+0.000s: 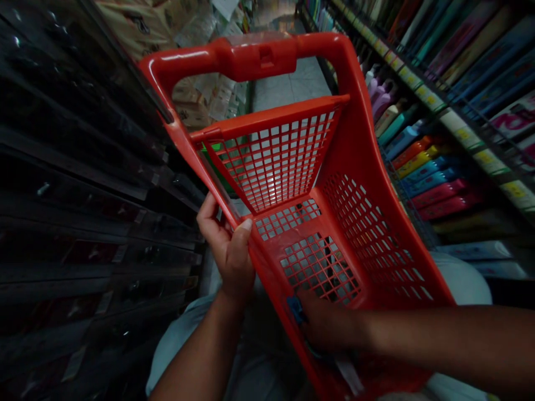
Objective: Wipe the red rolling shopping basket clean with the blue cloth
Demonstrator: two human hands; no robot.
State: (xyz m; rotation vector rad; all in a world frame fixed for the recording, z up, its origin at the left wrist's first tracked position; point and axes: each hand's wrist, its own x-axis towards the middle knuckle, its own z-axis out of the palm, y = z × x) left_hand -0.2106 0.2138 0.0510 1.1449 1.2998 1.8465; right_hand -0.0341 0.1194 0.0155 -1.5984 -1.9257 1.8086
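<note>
A red plastic shopping cart [288, 227] tilts across the view, with gridded walls and a thick handle at the far end. My left hand [234, 245] is closed over its left rim, thumb on top and fingers outside. Inside the basket, my right hand [326, 323] is closed against the left wall. A small blue crumpled piece [296, 309] sticks out by its fingers; it looks like cloth, but dimness hides most of it. Below that hand a pale strip [349, 376] hangs, blurred.
Shelves on the right carry colourful bottles [422, 161] behind price tags [463, 133]. Dark packaged goods [83, 250] line the left side closely. Brown packages [154, 28] are stacked beyond the cart, beside the tiled aisle floor [288, 89]. My knees flank the cart.
</note>
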